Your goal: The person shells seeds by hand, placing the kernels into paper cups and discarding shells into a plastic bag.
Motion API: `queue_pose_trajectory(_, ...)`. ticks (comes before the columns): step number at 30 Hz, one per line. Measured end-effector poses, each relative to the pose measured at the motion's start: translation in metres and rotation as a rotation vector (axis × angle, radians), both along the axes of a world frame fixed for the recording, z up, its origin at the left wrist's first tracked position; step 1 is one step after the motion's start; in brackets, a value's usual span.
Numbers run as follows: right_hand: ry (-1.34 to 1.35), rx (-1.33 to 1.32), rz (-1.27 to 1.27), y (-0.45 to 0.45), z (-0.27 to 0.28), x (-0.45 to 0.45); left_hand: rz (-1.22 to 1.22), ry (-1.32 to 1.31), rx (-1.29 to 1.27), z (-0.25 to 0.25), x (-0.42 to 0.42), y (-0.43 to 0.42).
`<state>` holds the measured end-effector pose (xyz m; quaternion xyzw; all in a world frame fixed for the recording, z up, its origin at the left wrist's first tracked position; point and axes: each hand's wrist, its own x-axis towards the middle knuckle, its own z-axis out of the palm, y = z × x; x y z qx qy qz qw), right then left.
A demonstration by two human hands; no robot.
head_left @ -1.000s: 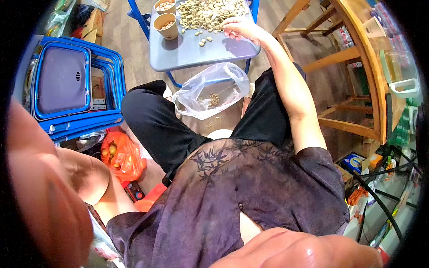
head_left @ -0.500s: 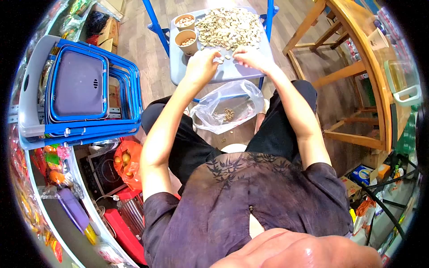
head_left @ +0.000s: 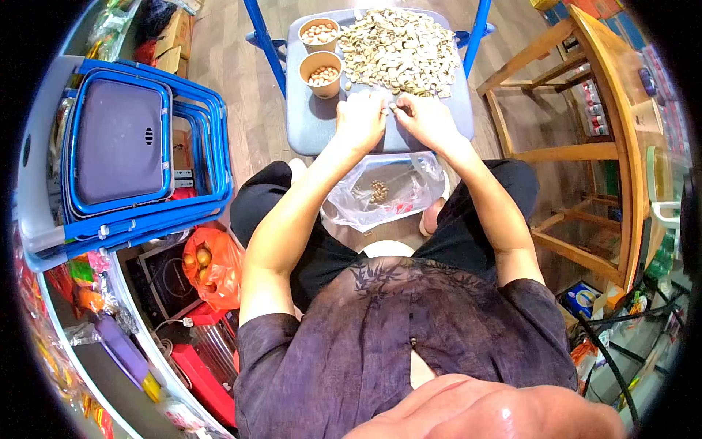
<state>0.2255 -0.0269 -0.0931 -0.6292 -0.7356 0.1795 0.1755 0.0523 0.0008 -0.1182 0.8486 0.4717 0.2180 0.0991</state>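
Note:
My left hand [head_left: 362, 121] and my right hand [head_left: 425, 122] meet fingertip to fingertip above the front of a grey seat [head_left: 311, 128] with blue legs. Both are closed in a pinch, and a small pale piece shows between the fingertips. Its kind is too small to make out. Beyond my hands spreads a heap of flat pale shells [head_left: 398, 51]. Two brown paper cups stand left of the heap: the nearer cup [head_left: 322, 88] and the farther cup [head_left: 316, 42] both hold round tan kernels.
Below the seat, between my legs, an open clear plastic bag [head_left: 351, 208] holds a small brown clump. Folded blue-framed stools [head_left: 124, 139] lean at left, above an orange bag [head_left: 227, 274] of round fruit. A wooden table frame [head_left: 578, 151] stands at right.
My hands have come together from a small gap apart, the right one moving toward the left. The seat sits slightly lower and farther right in view as my head shifted.

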Motion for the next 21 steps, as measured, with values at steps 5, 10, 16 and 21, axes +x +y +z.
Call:
queue_pose_trajectory(5, -0.067, -0.011, 0.016, 0.005, -0.002, -0.002, 0.004, 0.005, -0.04, 0.009, -0.004, 0.002)
queue_pose_trajectory(10, 0.046, -0.078, -0.004, 0.004, 0.005, 0.002, -0.001, -0.065, -0.089, 0.014, -0.005, 0.005)
queue_pose_trajectory(16, 0.736, -0.3, -0.063, 0.006, -0.004, 0.019, -0.034, -0.111, -0.104, 0.013, 0.001, 0.0)
queue_pose_trajectory(21, 1.196, -0.621, -0.175, -0.004, 0.021, 0.023, -0.085, -0.48, -0.022, 0.031, 0.012, -0.001)
